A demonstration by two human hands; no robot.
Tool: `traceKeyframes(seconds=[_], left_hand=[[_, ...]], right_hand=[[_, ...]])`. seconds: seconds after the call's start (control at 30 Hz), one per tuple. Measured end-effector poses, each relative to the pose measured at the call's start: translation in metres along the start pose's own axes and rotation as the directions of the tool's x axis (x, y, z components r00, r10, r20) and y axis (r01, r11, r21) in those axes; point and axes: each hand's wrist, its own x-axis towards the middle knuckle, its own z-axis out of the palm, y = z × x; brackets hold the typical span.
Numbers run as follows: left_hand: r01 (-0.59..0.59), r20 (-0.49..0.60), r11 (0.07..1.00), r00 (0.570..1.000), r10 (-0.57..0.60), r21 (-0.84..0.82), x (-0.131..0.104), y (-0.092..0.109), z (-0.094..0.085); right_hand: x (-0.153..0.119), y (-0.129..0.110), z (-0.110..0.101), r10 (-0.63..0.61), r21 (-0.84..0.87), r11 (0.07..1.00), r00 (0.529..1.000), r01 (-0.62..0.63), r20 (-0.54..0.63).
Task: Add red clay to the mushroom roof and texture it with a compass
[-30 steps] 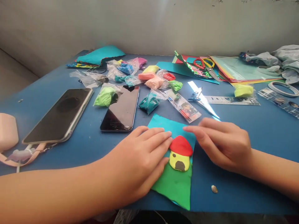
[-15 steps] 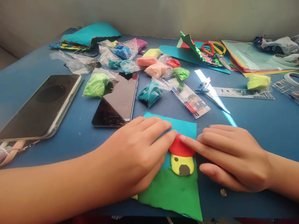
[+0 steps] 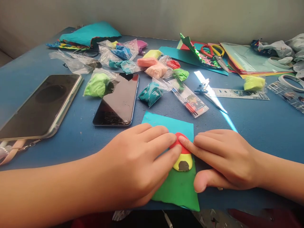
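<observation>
A clay mushroom lies on a picture card, its red clay cap [image 3: 183, 147] above a yellow clay stem [image 3: 189, 159] with a dark brown patch [image 3: 183, 166]. Light blue paper [image 3: 171, 120] forms the card's upper part, and a green clay layer [image 3: 177, 186] covers the lower part. My left hand [image 3: 142, 161] reaches over the card, its outstretched fingertips touching the cap's left side. From the right, the index finger of my right hand [image 3: 225, 158] presses on the cap, with its thumb held apart. Neither hand grips anything. Part of the cap and stem is hidden under my left fingers.
Two phones [image 3: 116, 101] lie to the left. Behind the card are several bagged clay lumps [image 3: 150, 93], a printed plastic packet [image 3: 192, 101], a compass [image 3: 211, 96] and a clear ruler [image 3: 239, 93]. Scissors [image 3: 215, 52] rest on papers farther back, near rolls of tape [image 3: 291, 83].
My left fingers have shifted down over the cap and now hide the stem's dark spot. My right index finger stays on the cap, while its thumb has moved left. The view has shifted slightly.
</observation>
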Motion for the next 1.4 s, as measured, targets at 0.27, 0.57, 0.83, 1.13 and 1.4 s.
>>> traceKeyframes(seconds=[0.27,0.57,0.83,1.13,1.4], left_hand=[[0.001,0.070,1.000,0.998,-0.001,0.004,0.002,0.000,0.001],[-0.028,0.057,1.000,0.998,0.028,-0.007,0.002,0.001,0.000],[-0.045,0.029,0.999,0.999,0.044,0.016,0.003,0.005,0.004],[-0.029,-0.012,0.999,1.000,0.028,-0.030,-0.001,0.000,0.000],[-0.042,0.304,0.990,0.949,0.082,-0.134,0.001,0.002,-0.003]], right_hand=[[-0.010,-0.003,-0.011,0.172,0.090,0.982,0.984,-0.168,-0.045],[-0.003,-0.007,0.008,0.081,0.103,0.992,0.989,-0.068,-0.121],[-0.007,-0.008,0.011,0.053,0.085,0.996,0.987,-0.041,-0.151],[-0.006,0.009,-0.003,0.142,-0.219,0.956,0.961,-0.195,-0.238],[0.004,0.048,-0.006,0.857,-0.505,0.390,0.504,-0.770,-0.106]])
